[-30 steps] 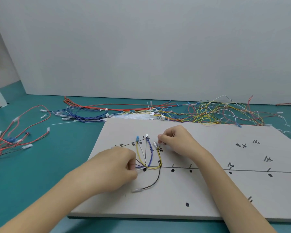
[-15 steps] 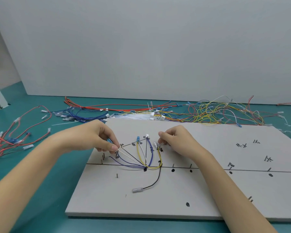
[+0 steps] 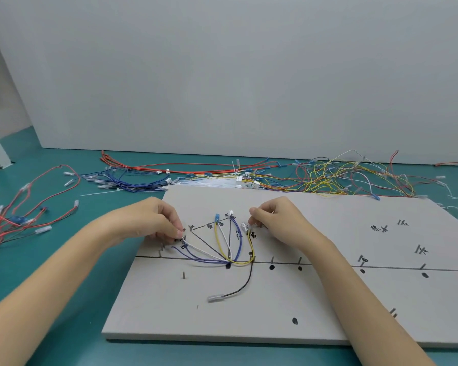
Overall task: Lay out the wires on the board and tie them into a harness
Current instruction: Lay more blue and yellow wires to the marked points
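A grey board (image 3: 315, 307) with drawn lines, black dots and small pins lies on the teal table. Blue, white and yellow wires (image 3: 222, 249) fan up from one point on its main line. My left hand (image 3: 156, 223) pinches the white and blue wire ends at a pin near the board's left edge. My right hand (image 3: 278, 220) pinches the clear connector of the yellow and black wire at the fan's right. That black wire (image 3: 245, 282) runs down to a loose clear terminal (image 3: 215, 297).
Loose wire bundles lie behind the board: red (image 3: 169, 166), blue (image 3: 132, 182), and a yellow tangle (image 3: 336, 178). More red wires (image 3: 24, 212) spread at the left. A white wall stands behind the table. White cable ties (image 3: 212, 183) lie at the board's far edge.
My left hand has moved from the fan's base up and left, drawing the white and blue wire ends out to the pin near the board's left edge. My right hand has stayed put.
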Available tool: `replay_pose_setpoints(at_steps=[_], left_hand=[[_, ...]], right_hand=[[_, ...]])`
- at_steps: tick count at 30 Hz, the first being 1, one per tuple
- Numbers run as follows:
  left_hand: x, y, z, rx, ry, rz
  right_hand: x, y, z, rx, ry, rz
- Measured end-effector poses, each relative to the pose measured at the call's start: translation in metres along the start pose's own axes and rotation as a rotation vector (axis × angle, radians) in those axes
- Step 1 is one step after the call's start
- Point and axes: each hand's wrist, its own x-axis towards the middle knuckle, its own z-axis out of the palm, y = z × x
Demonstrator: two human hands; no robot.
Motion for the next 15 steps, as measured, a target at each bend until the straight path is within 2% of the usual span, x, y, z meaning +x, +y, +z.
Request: replay_pose_setpoints(at_steps=[9,15], left_hand=[[0.004,-0.007,0.006,0.126,0.150,0.025],[0.001,-0.018,-0.003,0.023,0.071,0.091]], right_hand=[[-0.001,0.000,0.002,-0.025,0.005,0.001],[-0.002,-0.003,0.002,-0.064,0.007,-0.017]])
